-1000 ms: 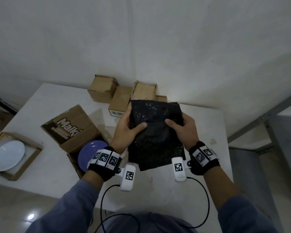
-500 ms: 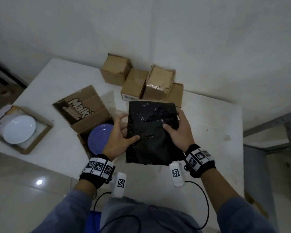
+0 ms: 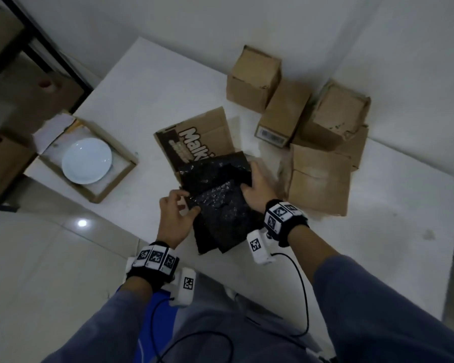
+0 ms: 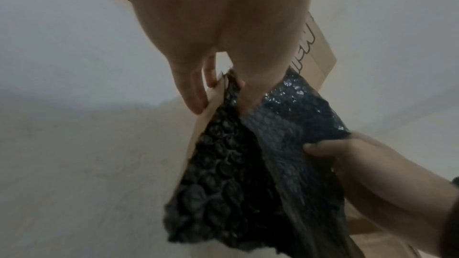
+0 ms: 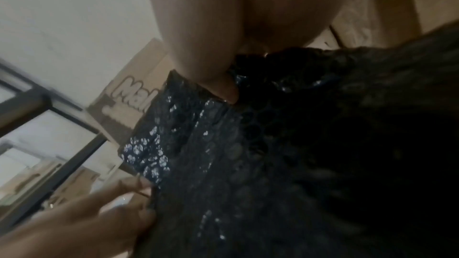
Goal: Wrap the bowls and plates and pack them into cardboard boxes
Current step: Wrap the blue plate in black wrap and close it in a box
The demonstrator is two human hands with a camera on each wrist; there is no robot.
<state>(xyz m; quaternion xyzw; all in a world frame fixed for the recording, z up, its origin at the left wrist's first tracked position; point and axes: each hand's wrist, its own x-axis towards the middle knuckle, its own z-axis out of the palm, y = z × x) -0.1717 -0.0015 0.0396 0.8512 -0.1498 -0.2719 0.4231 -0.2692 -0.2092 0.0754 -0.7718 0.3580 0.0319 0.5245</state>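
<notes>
A sheet of black bubble wrap (image 3: 218, 203) hangs over the open printed cardboard box (image 3: 194, 137) near the table's front edge. My left hand (image 3: 180, 205) pinches its left edge between thumb and fingers, right by the box's rim (image 4: 211, 101). My right hand (image 3: 257, 189) grips the wrap's right side with thumb on top. The wrap (image 4: 261, 164) looks crumpled and folded, and it (image 5: 248, 154) hides the inside of the box. A white plate (image 3: 87, 160) lies in a shallow cardboard tray (image 3: 108, 187) at the table's left end.
Several shut brown cardboard boxes (image 3: 317, 176) stand close on the right and at the back by the wall (image 3: 254, 77). The white table (image 3: 393, 205) has bare surface at the right. A dark metal frame (image 3: 50, 53) stands left of the table over tiled floor.
Both hands brought the black wrap down and to the left, from held up in front of me onto the printed box. The purple plate seen in that box is now covered.
</notes>
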